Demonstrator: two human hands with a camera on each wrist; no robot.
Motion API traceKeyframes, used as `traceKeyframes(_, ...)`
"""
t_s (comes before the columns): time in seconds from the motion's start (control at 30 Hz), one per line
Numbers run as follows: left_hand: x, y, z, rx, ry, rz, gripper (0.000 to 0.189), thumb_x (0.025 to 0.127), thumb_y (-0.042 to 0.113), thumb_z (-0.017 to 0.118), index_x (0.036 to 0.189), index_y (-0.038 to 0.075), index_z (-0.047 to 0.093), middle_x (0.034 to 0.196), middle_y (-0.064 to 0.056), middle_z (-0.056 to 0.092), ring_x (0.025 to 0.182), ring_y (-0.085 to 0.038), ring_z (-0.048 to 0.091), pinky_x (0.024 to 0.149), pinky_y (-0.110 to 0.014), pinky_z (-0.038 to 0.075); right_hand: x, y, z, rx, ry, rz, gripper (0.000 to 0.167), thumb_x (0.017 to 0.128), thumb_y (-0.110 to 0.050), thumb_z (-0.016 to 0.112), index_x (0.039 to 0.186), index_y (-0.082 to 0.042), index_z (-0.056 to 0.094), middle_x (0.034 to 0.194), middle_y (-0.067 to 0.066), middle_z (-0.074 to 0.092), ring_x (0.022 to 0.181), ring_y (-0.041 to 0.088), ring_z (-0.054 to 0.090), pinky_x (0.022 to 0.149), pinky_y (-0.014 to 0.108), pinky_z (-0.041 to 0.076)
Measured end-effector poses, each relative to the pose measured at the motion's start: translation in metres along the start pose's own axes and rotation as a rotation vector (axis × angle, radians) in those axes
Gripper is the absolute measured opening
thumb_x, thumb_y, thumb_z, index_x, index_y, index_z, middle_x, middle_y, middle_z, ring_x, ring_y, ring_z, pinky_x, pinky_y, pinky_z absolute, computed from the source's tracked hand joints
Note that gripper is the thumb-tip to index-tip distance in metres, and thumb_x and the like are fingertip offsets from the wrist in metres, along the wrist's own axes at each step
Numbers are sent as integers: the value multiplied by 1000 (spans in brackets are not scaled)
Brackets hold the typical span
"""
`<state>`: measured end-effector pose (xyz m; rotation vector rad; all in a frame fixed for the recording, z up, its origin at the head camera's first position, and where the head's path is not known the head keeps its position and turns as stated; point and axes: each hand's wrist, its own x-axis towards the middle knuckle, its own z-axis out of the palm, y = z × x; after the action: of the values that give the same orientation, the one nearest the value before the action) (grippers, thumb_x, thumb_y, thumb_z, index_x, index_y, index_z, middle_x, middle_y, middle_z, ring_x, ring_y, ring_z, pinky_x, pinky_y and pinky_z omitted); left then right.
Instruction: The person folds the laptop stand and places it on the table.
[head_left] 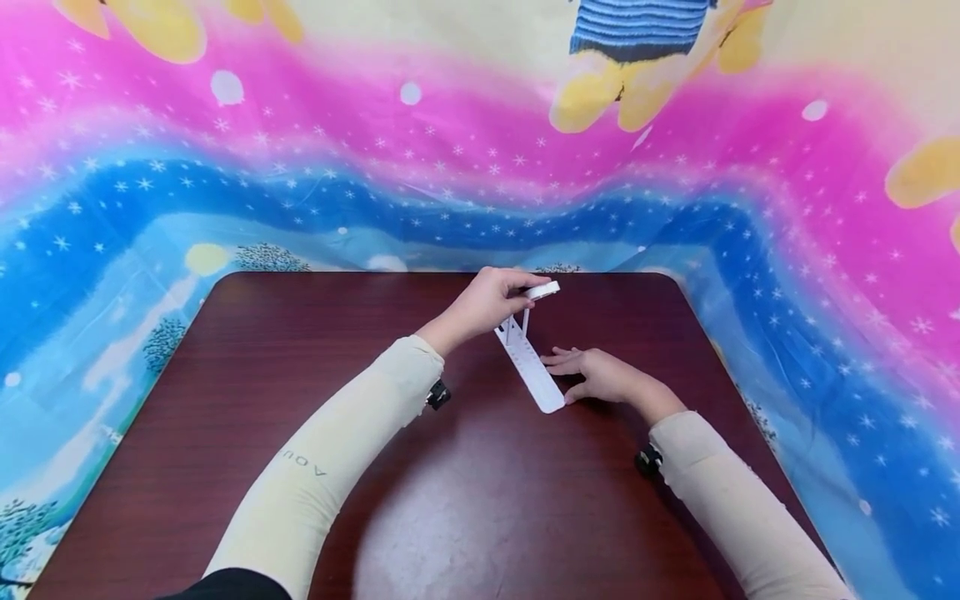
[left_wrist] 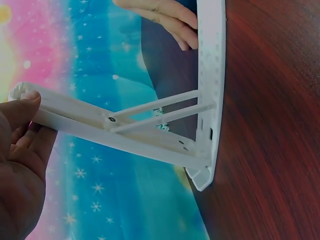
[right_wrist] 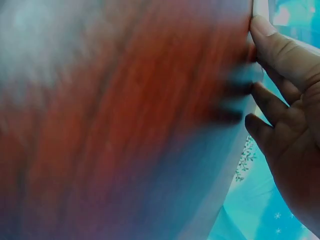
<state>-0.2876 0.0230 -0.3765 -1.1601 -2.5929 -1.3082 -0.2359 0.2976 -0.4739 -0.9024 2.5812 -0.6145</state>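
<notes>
A white folding stand point(head_left: 536, 377) lies with its long notched base flat on the table. Its hinged upper arm point(left_wrist: 85, 120) is raised at an angle, propped by two thin struts point(left_wrist: 165, 118) that meet the base. My left hand point(head_left: 491, 300) pinches the free end of that raised arm between thumb and fingers. Beside the base's right edge is my right hand point(head_left: 603, 377), fingers mostly extended and the thumb at the near corner. In the right wrist view, the thumb point(right_wrist: 280, 47) touches the white edge and the other fingertips meet the tabletop.
The dark reddish-brown table point(head_left: 480, 500) has rounded far corners and a glossy patch of reflected light. A colourful printed cloth point(head_left: 450, 192) hangs behind it and along both sides. Small black cameras sit at both wrists.
</notes>
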Motion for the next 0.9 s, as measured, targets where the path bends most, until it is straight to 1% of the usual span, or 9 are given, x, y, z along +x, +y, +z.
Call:
traceKeyframes(0.07, 0, -1, 0, -19, -5, -2, 45, 94, 7, 74, 136, 23, 69, 128, -4, 71, 80, -10, 65, 65, -25, 54, 0, -3, 4, -3, 10, 8, 68, 83, -21, 86, 145, -17, 59, 154, 1, 51, 151, 32, 34, 119, 58, 33)
traceKeyframes(0.13, 0, -3, -1, -44, -13, -13, 44, 94, 5, 74, 133, 23, 71, 125, -4, 72, 81, -10, 66, 66, -25, 54, 1, -7, 7, -10, 16, 8, 71, 83, -23, 86, 147, -16, 56, 156, 2, 49, 152, 33, 32, 119, 58, 31)
traceKeyframes(0.3, 0, -5, -5, -100, -39, -41, 43, 93, 3, 73, 130, 25, 73, 123, -3, 73, 84, -10, 69, 69, -26, 55, 5, -16, 10, -2, 22, 0, 80, 81, -18, 87, 152, -12, 50, 162, 4, 41, 154, 33, 28, 124, 59, 21)
traceKeyframes(0.37, 0, -6, -7, -113, -42, -54, 43, 93, 4, 73, 130, 26, 73, 124, -2, 73, 86, -10, 69, 71, -27, 56, 6, -20, 11, 7, 29, -4, 80, 81, -17, 88, 151, -9, 51, 162, 6, 41, 153, 35, 28, 124, 59, 19)
traceKeyframes(0.53, -3, -11, -10, -146, -28, -82, 42, 94, 5, 74, 128, 28, 74, 129, 1, 72, 90, -10, 70, 73, -28, 58, 12, -30, 17, 6, 52, -2, 78, 80, -22, 88, 148, -5, 54, 160, 11, 43, 151, 38, 31, 123, 62, 18)
traceKeyframes(0.67, -6, -14, -12, -171, -19, -89, 41, 94, 5, 73, 127, 29, 75, 131, 1, 70, 94, -9, 71, 75, -29, 59, 15, -38, 24, -21, 78, 38, 78, 78, -23, 90, 146, -5, 56, 159, 10, 45, 151, 36, 33, 123, 62, 18)
traceKeyframes(0.77, -8, -16, -14, -191, -18, -100, 40, 94, 4, 72, 125, 28, 76, 130, 1, 71, 95, -10, 71, 78, -33, 61, 18, -44, 28, -35, 93, 77, 77, 78, -25, 90, 145, -6, 57, 158, 8, 46, 151, 33, 34, 124, 59, 19)
traceKeyframes(0.9, -10, -18, -17, -233, -27, -118, 38, 95, 3, 71, 123, 27, 77, 126, 0, 73, 97, -10, 71, 81, -33, 61, 22, -55, 32, -59, 114, 100, 77, 78, -27, 91, 144, -5, 58, 157, 10, 47, 149, 34, 36, 123, 60, 21)
